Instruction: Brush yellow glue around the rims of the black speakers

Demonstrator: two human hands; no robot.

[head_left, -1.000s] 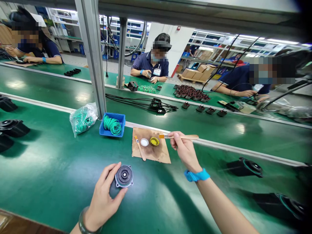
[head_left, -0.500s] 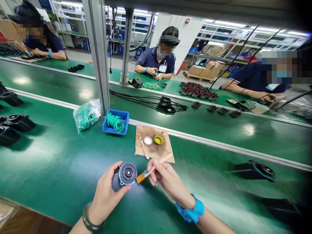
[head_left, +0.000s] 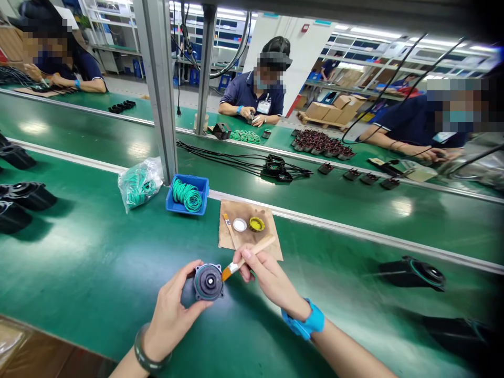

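Observation:
A round dark housing point(head_left: 208, 283) with small lugs on its rim is held upright between the thumb and fingers of my left hand point(head_left: 173, 304). My right hand point(head_left: 268, 273) pinches the wooden handle of a brush point(head_left: 252, 252), whose orange bristles touch or nearly touch the housing's right edge. Behind the hands lies a stained cardboard piece point(head_left: 271, 247) bearing a second brush point(head_left: 227, 223), a white round lid point(head_left: 240, 224) and a small yellow pot point(head_left: 256, 224).
A blue bin point(head_left: 187, 211) of green rings and a plastic bag point(head_left: 140, 184) stand behind left, beside a metal post point(head_left: 157, 94). Black housings point(head_left: 413, 273) sit at both sides. Beyond, a lower belt carries black cables point(head_left: 220, 157); three people work across it.
The brush and my right hand have moved slightly up, and the bristles have shifted from the housing's lower right to its right edge. The housing has turned a little in my left hand.

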